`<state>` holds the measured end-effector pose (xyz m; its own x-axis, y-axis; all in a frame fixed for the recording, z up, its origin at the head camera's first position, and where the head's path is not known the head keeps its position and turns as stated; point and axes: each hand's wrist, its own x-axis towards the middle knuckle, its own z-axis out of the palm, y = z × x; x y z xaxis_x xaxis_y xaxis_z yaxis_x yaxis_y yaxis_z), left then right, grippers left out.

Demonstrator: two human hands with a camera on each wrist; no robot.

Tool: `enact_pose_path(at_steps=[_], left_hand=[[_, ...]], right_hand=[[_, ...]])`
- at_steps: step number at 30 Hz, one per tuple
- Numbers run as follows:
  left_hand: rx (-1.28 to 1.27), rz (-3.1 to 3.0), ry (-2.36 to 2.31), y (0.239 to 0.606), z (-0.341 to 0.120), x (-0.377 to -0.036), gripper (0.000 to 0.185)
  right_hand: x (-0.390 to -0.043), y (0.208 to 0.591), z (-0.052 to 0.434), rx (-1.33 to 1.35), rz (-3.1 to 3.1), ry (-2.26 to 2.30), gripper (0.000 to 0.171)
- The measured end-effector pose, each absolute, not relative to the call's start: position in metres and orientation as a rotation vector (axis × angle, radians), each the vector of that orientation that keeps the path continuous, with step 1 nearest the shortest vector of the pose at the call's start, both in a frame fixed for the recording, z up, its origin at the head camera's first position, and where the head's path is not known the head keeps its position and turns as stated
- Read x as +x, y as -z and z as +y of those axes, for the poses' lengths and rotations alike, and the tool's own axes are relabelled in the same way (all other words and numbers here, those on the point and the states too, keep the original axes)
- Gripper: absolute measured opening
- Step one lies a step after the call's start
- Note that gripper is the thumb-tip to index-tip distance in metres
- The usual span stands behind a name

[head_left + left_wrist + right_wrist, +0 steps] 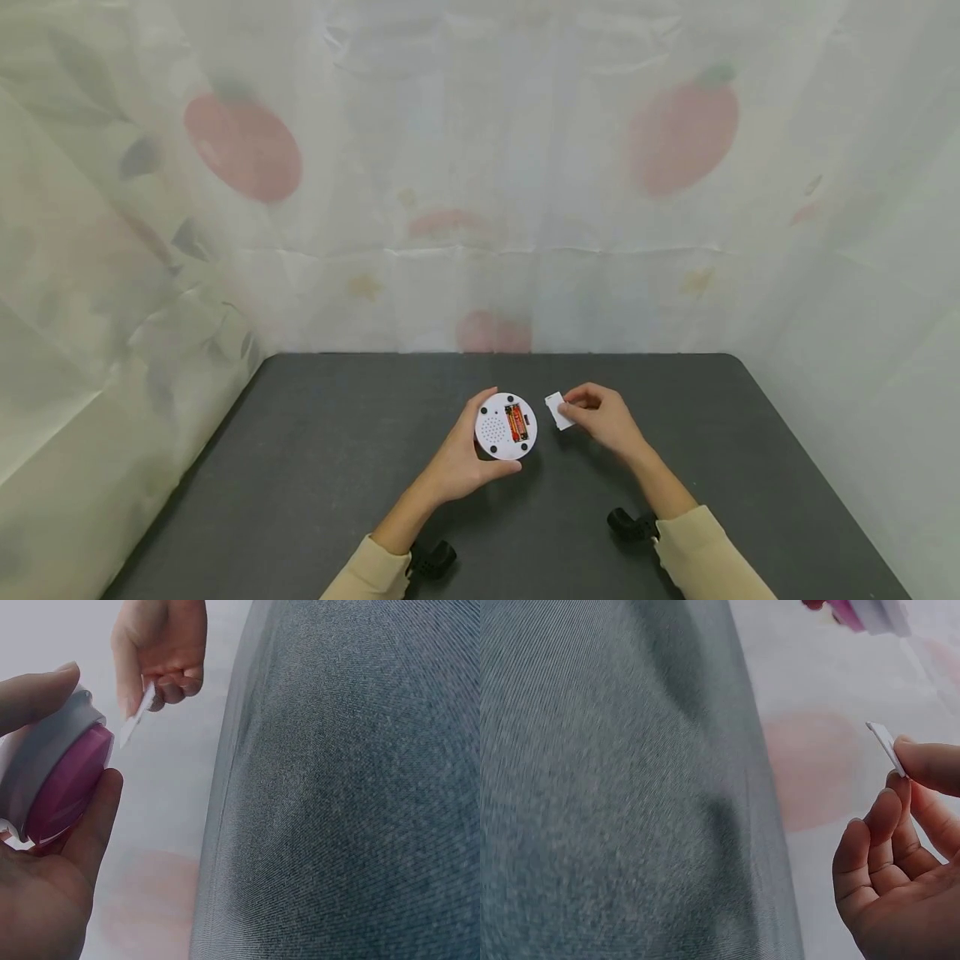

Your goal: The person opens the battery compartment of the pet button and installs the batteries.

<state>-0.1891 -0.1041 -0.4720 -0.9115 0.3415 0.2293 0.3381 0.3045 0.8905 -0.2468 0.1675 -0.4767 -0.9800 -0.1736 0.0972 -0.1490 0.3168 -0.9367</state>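
My left hand grips a round white device above the dark table, its underside facing up with batteries showing in an uncovered compartment. In the left wrist view the round device shows a pink face and a white rim between my thumb and fingers. My right hand pinches a small white rectangular cover just right of the device, apart from it. The cover is held by its edge at my fingertips, and the cover hangs beside the device.
The dark grey table is ringed by a pale curtain printed with red fruit at the back and both sides. Black wrist camera mounts sit by my sleeves near the front edge.
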Motion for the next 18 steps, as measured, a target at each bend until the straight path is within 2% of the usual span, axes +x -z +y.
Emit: enact_pose_path(at_steps=[7, 14, 18], left_hand=[[0.636, 2.564, -1.698, 0.473, -0.103, -0.189, 0.110], [0.652, 2.556, -1.691, 0.474, -0.104, -0.189, 0.108], [0.668, 2.530, -1.708, 0.474, -0.104, -0.189, 0.108]], right_hand=[[-0.237, 0.463, 0.164, -0.281, 2.467, 1.896, 0.025], [-0.218, 0.432, 0.156, -0.299, 2.432, 1.958, 0.020], [-0.219, 0.436, 0.156, -0.309, 2.431, 1.988, 0.019]])
